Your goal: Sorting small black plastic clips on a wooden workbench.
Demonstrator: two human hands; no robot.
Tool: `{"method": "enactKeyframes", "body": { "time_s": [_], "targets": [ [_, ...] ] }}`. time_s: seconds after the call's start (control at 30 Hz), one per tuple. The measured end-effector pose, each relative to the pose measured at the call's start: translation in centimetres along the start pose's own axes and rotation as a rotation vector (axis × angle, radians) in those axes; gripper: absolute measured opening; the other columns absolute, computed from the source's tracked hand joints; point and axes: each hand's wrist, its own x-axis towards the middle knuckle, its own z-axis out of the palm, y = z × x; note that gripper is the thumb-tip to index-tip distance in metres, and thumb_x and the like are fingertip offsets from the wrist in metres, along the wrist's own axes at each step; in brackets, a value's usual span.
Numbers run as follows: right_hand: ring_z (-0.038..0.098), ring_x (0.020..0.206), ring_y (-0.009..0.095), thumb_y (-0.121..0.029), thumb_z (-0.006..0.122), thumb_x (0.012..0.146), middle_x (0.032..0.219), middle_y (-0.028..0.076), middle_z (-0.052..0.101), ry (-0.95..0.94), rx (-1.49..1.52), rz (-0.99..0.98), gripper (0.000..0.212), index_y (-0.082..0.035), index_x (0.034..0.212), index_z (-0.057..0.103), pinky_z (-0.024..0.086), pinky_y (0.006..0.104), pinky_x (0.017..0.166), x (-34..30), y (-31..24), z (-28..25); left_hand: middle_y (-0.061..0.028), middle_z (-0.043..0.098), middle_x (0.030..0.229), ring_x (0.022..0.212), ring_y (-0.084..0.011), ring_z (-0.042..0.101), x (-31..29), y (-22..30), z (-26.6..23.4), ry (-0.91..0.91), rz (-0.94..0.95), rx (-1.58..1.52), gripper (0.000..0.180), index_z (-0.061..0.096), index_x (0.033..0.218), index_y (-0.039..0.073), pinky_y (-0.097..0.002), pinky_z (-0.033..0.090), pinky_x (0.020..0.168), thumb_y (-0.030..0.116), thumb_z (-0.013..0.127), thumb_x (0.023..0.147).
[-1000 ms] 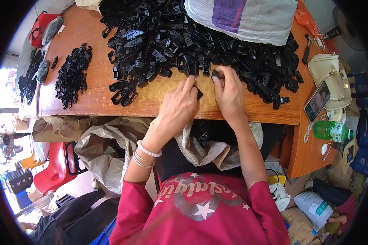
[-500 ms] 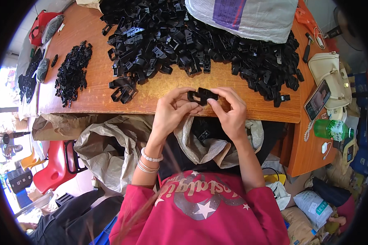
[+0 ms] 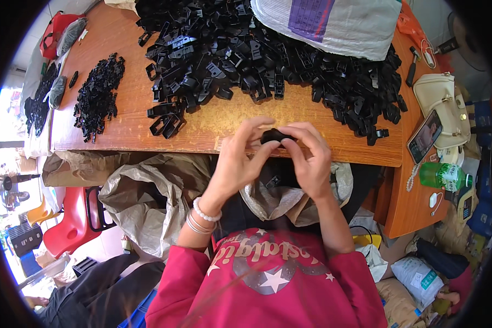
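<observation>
A small black plastic part [image 3: 273, 136] is held at the table's front edge between my two hands. My left hand [image 3: 244, 151] pinches its left side, and my right hand [image 3: 310, 156] grips its right side with thumb and fingers. Much of the part is covered by my fingers. Beyond my hands lies a big heap of black plastic parts [image 3: 202, 60], with a few loose ones at its near left. Under my hands hangs an open woven sack [image 3: 257, 199] with black parts inside.
A pile of smaller black pieces [image 3: 97, 95] lies on the left of the wooden table [image 3: 136, 139]. A white woven bag [image 3: 361, 33] rests on the heap. At right are a hammer [image 3: 412, 66], a phone [image 3: 425, 136], a cream handbag [image 3: 440, 104] and a green bottle [image 3: 445, 176]. Another sack [image 3: 131, 202] stands left.
My hands have come closer together around the black part. It has turned, so its open frame no longer shows. My left hand has shifted right.
</observation>
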Motion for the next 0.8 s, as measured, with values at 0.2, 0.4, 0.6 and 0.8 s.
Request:
{"method": "enactKeyframes", "body": {
  "time_s": [0.2, 0.4, 0.6, 0.8],
  "targets": [
    [0.063, 0.079, 0.024, -0.004, 0.065, 0.085, 0.091, 0.011, 0.064, -0.294, -0.079, 0.08, 0.015, 0.002, 0.098, 0.068, 0.049, 0.0312, 0.071, 2.0, 1.4, -1.9, -0.012, 0.055, 0.089, 0.068, -0.0258, 0.06, 5.1, -2.4, -3.1, 0.057, 0.281, 0.735, 0.039, 0.057, 0.122, 0.012, -0.0348, 0.049, 0.057, 0.002, 0.06, 0.084],
    [0.059, 0.088, 0.033, -0.011, 0.063, 0.087, 0.094, 0.015, 0.058, 0.062, -0.553, -0.018, 0.026, -0.001, 0.111, 0.063, 0.047, 0.0412, 0.078, 6.0, 2.7, 1.8, -0.0135, 0.052, 0.101, 0.082, -0.0282, 0.059, 6.2, -3.3, -2.9, -0.025, 0.393, 1.004, 0.018, 0.057, 0.096, 0.007, -0.0363, 0.049, 0.059, 0.011, 0.065, 0.081],
    [0.055, 0.088, 0.03, -0.009, 0.064, 0.085, 0.091, 0.013, 0.055, 0.053, -0.58, -0.073, 0.02, -0.003, 0.105, 0.064, 0.044, 0.0414, 0.079, 4.8, 2.9, 1.6, -0.015, 0.06, 0.091, 0.074, -0.03, 0.06, 4.1, -3.4, -3.1, 0.185, 0.415, 0.523, 0.02, 0.051, 0.102, 0.001, -0.0361, 0.048, 0.063, -0.004, 0.06, 0.084],
    [0.055, 0.083, 0.031, -0.006, 0.065, 0.081, 0.088, 0.011, 0.057, 0.117, -0.674, -0.118, 0.017, -0.004, 0.097, 0.06, 0.043, 0.0413, 0.076, 3.1, 3.9, 0.8, -0.004, 0.057, 0.088, 0.066, -0.0066, 0.057, 1.6, -1.4, -3.0, -0.052, -0.261, -0.318, 0.031, 0.05, 0.114, -0.001, -0.0193, 0.047, 0.057, 0.002, 0.065, 0.087]
  ]
}}
